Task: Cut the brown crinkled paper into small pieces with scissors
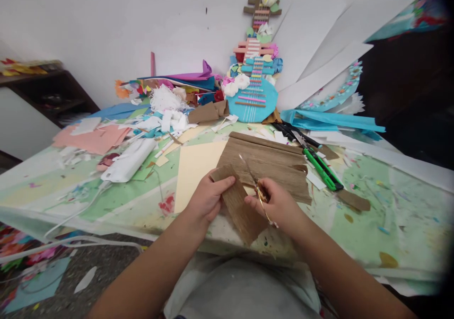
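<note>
My left hand point(208, 197) pinches a strip of brown crepe paper point(241, 208) near its upper end, thumb on top. The strip hangs slanting down to the right over the table's front edge. In my right hand point(275, 205) is a pair of gold-handled scissors point(261, 198), blades pointing up and away, just right of the strip. Whether the blades touch any paper I cannot tell. Behind both hands lies a larger sheet of brown crepe paper point(266, 160) with a folded far edge. Partly under it is a cream sheet point(198, 167).
A green utility knife point(322, 167) lies to the right beside black pens point(283, 132). A white glue gun point(129, 160) with a cable rests at left. Paper guitar decorations point(252, 96) lean against the wall. Paper scraps point(166, 120) pile up at the back left.
</note>
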Demonstrator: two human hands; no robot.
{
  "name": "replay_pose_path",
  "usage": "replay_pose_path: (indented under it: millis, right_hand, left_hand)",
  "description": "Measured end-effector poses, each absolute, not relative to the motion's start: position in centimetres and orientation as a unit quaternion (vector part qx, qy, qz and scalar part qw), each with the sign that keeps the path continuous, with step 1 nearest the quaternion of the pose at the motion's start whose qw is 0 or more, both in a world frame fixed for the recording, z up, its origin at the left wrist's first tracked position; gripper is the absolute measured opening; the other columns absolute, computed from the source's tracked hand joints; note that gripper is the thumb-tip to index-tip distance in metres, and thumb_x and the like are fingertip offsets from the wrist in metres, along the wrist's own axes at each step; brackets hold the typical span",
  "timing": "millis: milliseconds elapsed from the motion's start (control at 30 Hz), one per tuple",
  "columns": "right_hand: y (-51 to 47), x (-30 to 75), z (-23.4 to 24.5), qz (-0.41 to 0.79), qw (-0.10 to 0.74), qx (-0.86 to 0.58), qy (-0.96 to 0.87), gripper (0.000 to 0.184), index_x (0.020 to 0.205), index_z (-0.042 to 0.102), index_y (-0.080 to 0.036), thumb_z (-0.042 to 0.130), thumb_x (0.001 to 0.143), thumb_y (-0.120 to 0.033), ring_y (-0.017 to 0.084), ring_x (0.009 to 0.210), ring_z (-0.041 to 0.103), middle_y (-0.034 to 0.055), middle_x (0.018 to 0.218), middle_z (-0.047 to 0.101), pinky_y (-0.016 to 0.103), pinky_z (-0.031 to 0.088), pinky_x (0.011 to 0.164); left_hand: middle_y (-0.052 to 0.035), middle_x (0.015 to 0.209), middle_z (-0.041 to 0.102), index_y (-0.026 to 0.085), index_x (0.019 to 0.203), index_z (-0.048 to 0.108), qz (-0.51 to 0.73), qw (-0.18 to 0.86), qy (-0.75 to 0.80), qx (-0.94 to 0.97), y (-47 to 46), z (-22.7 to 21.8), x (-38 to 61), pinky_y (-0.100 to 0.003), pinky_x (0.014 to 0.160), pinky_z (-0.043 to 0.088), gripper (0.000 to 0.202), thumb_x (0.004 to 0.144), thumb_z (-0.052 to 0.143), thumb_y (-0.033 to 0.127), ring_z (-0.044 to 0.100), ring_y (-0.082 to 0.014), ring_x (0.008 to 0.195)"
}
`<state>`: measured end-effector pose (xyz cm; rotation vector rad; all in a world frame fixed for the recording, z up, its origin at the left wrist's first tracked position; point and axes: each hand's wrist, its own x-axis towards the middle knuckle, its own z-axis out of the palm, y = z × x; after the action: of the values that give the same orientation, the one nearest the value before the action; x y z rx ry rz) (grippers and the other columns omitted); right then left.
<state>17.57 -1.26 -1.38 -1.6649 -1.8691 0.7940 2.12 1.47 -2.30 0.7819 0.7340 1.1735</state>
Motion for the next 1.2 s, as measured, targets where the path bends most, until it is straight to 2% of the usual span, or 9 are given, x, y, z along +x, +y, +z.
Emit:
replay_pose_path:
  millis: [267, 467, 800, 900, 1033, 1100, 1200]
  right_hand:
    - [-1.9, 17.3, -1.3, 0.227, 0.198, -0.601, -0.74, 0.032, 0.076, 0.046, -0.018, 0.056, 0.063, -0.045, 0.013, 0.062, 0.043, 0.002, 0.072, 0.053, 0.023, 0.028, 0.053]
    - [-1.5, 16.9, -1.5, 0.219, 0.187, -0.613, -0.736, 0.023, 0.07, 0.044, -0.019, 0.055, 0.067, -0.039, 0.012, 0.056, 0.042, 0.0002, 0.065, 0.052, 0.022, 0.026, 0.05]
    - [-1.3, 17.1, -1.6, 0.202, 0.196, -0.608, -0.742, 0.027, 0.061, 0.042, -0.019, 0.053, 0.068, -0.043, 0.011, 0.051, 0.038, -0.0023, 0.054, 0.047, 0.023, 0.022, 0.048]
    - [-1.5, 17.2, -1.5, 0.259, 0.232, -0.591, -0.728, 0.03, 0.057, 0.041, -0.019, 0.054, 0.067, -0.044, 0.01, 0.049, 0.035, -0.0039, 0.051, 0.042, 0.022, 0.022, 0.045]
    - [-2.1, 16.8, -0.7, 0.398, 0.371, -0.538, -0.644, 0.03, 0.06, 0.039, -0.02, 0.051, 0.069, -0.045, 0.008, 0.046, 0.033, -0.0056, 0.051, 0.038, 0.021, 0.025, 0.042]
    - [-2.2, 16.3, 0.0, 0.465, 0.426, -0.493, -0.599, 0.025, 0.064, 0.04, -0.02, 0.051, 0.071, -0.042, 0.008, 0.046, 0.037, -0.0054, 0.054, 0.043, 0.021, 0.03, 0.043]
    - [-1.6, 15.4, 0.7, 0.5, 0.45, -0.457, -0.582, 0.017, 0.072, 0.045, -0.021, 0.053, 0.071, -0.035, 0.01, 0.057, 0.048, -0.0019, 0.069, 0.055, 0.023, 0.039, 0.052]
  left_hand:
    - [-0.0009, 0.074, 0.065, 0.016, 0.081, 0.057, 0.558, 0.67, 0.34, 0.353, 1.6, -2.5, 2.2, -0.028, 0.064, 0.046, 0.023, 0.059, 0.066, 0.014, 0.059, -0.0156, 0.069]
    - [-0.0015, 0.074, 0.064, 0.014, 0.078, 0.057, 0.556, 0.66, 0.371, 0.344, 1.6, -2.5, 2.1, -0.028, 0.065, 0.045, 0.023, 0.058, 0.067, 0.015, 0.058, -0.0153, 0.069]
    - [-0.0015, 0.073, 0.063, 0.015, 0.078, 0.057, 0.555, 0.657, 0.381, 0.339, 1.6, -2.6, 2.1, -0.029, 0.062, 0.046, 0.023, 0.057, 0.067, 0.015, 0.058, -0.0156, 0.067]
    - [-0.0015, 0.073, 0.063, 0.015, 0.081, 0.057, 0.552, 0.654, 0.386, 0.344, 1.6, -2.5, 2.1, -0.029, 0.061, 0.046, 0.025, 0.058, 0.066, 0.017, 0.058, -0.0158, 0.067]
    - [-0.0017, 0.074, 0.064, 0.015, 0.083, 0.057, 0.559, 0.642, 0.393, 0.348, 1.7, -2.6, 2.0, -0.028, 0.065, 0.045, 0.025, 0.06, 0.065, 0.018, 0.059, -0.0147, 0.067]
    - [-0.0029, 0.076, 0.064, 0.014, 0.084, 0.058, 0.551, 0.647, 0.393, 0.351, 1.7, -2.6, 2.2, -0.029, 0.066, 0.045, 0.023, 0.061, 0.063, 0.019, 0.059, -0.0157, 0.069]
    - [-0.0049, 0.078, 0.065, 0.013, 0.085, 0.059, 0.536, 0.659, 0.392, 0.352, 1.6, -2.5, 2.3, -0.03, 0.067, 0.045, 0.022, 0.064, 0.058, 0.019, 0.06, -0.0176, 0.07]
